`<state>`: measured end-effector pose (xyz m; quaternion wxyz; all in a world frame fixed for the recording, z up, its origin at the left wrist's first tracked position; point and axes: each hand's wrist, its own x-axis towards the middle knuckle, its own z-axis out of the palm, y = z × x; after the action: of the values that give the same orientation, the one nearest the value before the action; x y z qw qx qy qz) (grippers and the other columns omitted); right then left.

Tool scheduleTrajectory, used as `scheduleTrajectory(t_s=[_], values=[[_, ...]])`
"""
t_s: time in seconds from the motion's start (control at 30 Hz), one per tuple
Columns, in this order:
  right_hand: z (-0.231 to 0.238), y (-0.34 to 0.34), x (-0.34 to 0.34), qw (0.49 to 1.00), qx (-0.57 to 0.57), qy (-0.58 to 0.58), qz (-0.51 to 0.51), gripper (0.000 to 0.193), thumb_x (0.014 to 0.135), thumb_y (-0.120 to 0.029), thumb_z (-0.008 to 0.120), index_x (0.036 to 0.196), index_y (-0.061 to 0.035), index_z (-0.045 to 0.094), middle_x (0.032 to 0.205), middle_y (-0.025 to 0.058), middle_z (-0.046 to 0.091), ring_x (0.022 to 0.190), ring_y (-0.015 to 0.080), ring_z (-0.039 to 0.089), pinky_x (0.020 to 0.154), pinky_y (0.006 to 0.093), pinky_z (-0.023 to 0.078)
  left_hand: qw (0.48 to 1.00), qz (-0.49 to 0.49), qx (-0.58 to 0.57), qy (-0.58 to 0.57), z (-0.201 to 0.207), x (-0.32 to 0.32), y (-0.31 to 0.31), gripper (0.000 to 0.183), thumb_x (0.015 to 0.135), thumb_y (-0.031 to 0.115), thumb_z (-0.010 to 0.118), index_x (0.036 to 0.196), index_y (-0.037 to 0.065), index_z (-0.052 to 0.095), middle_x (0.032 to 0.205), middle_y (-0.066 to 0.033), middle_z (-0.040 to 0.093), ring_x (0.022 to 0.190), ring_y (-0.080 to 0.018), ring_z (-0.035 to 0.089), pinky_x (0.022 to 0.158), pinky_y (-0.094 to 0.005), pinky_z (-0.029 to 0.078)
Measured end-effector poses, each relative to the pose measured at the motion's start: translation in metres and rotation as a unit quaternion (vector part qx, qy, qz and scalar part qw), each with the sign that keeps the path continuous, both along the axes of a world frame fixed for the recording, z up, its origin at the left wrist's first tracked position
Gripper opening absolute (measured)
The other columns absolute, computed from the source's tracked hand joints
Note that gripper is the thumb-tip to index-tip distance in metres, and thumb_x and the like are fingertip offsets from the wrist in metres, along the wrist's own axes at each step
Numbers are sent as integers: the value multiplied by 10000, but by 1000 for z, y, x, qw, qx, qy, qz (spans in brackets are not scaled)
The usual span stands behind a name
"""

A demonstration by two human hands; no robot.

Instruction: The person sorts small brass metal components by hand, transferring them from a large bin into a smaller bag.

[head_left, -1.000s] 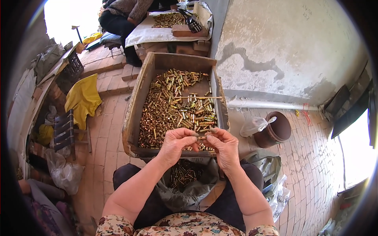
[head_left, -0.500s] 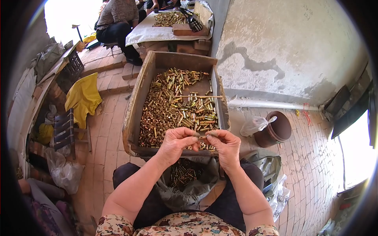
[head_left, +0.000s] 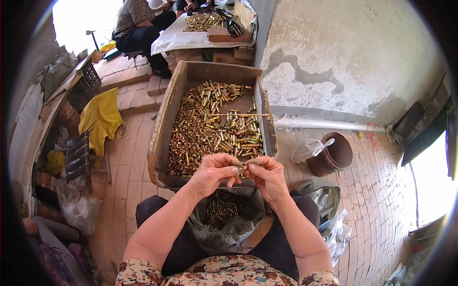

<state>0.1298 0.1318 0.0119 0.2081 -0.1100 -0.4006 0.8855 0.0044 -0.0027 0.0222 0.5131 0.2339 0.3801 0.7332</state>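
Note:
My left hand (head_left: 213,172) and my right hand (head_left: 267,176) meet over the near edge of a wooden crate (head_left: 162,125), fingertips pinched together on a small brass tube (head_left: 244,167). The crate holds a heap of many small brass tubes (head_left: 210,128), with a thin stick (head_left: 238,115) lying across them. On my lap, below the hands, a grey bag (head_left: 224,224) lies open with more brass tubes (head_left: 222,207) inside.
A brown pot (head_left: 334,155) with a clear plastic bag (head_left: 307,150) stands right of the crate by the plastered wall. A yellow cloth (head_left: 100,119) and a dark chair (head_left: 78,157) are at left. Another person (head_left: 138,24) sits by a far table (head_left: 200,33) with brass pieces.
My hands stay pinched together at the crate's near edge, with the fingers only shifting slightly. The person at the far table has moved a little.

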Motion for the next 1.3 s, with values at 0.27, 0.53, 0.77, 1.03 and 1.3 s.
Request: scheduleTrajectory(t_s=[0.27,0.53,0.77,1.03,1.3], values=[[-8,0,-1,998,-45,-2,34,86,792,27,614,834,-48,609,884,98,643,734,170,627,692,281,530,1000,0,9,6,-1,1,-1,83,791,-24,600,872,-39,609,765,-141,629,604,-198,627,465,-232,497],[-3,1,1,997,-59,5,59,81,788,25,619,832,-43,612,886,102,642,734,172,630,681,280,536,1000,-6,4,26,1,2,-5,53,800,-3,595,837,-37,609,728,-122,622,573,-170,605,485,-235,493],[17,9,16,946,222,-160,172,112,759,9,644,868,-4,664,769,68,650,719,123,610,640,243,492,965,53,-103,236,10,-17,-11,96,821,42,569,837,-29,632,651,-33,587,519,-77,530,499,-204,430],[-2,25,-8,837,503,-214,34,150,737,-55,633,871,5,660,726,45,651,668,77,572,633,228,459,840,128,-237,470,-16,-37,7,123,772,95,628,858,10,650,660,-72,608,560,-117,553,534,-261,445],[-43,31,-41,663,728,-169,-47,166,699,-58,541,827,-78,644,783,150,620,767,326,600,668,409,479,678,109,-265,677,-35,-30,36,113,727,110,559,759,51,650,755,-163,631,736,-333,611,696,-427,473]])
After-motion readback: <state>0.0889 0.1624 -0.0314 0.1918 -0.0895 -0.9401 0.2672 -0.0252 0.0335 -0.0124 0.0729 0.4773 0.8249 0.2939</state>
